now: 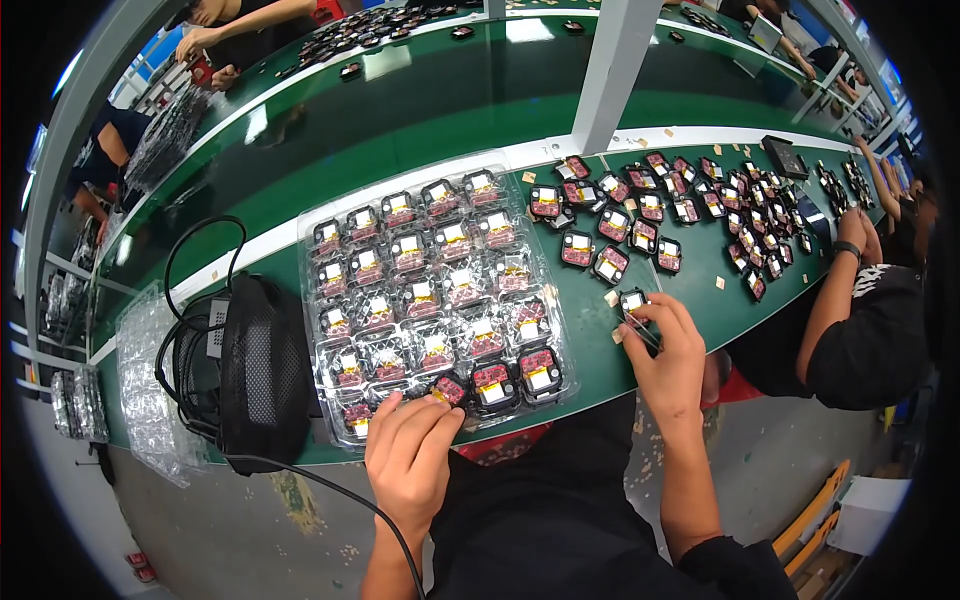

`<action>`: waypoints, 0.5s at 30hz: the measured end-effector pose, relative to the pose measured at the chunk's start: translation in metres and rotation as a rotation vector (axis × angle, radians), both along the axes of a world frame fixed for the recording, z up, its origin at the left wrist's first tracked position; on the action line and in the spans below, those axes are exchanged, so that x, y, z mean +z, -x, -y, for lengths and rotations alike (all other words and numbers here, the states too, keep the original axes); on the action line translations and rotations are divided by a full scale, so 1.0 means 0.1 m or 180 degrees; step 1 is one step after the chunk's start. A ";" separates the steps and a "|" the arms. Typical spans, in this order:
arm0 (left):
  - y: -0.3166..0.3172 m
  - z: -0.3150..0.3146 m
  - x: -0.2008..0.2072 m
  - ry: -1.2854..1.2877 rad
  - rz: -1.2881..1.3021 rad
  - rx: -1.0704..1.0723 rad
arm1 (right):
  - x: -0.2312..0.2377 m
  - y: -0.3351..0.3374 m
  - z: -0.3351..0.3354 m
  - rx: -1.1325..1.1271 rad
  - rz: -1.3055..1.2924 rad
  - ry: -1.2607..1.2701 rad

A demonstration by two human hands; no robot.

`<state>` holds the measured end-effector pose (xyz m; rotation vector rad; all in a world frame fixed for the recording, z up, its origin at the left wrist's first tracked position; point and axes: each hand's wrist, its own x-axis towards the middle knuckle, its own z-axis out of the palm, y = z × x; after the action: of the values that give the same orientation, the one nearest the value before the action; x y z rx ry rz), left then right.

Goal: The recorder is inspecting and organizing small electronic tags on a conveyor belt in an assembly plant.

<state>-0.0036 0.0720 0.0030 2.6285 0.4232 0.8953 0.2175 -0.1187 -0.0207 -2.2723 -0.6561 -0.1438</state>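
Note:
My left hand is at the near edge of a clear plastic tray, its fingers closed on a small square black-rimmed electronic module with a red and yellow face. That module sits tilted over a pocket in the bottom row. Several similar modules fill the other pockets under glossy clear plastic; two at the near right, one of them a module, look uncovered. To the right of the tray, my right hand pinches what look like thin metal tweezers. Their tips are close to another small module on the green bench.
Loose modules spread over the bench to the right. Left of the tray are a black mesh bag with cables and stacked clear trays. A grey post rises behind. A co-worker's arm reaches in at right.

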 end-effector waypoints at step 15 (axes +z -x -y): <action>-0.13 0.09 0.07 0.0093 0.0074 -0.0046 | -0.05 -0.01 0.02 0.0024 0.0114 0.0020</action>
<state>0.0096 0.0633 0.0099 2.5890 0.4079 0.9074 0.2184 -0.1207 -0.0260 -2.2777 -0.6849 -0.1795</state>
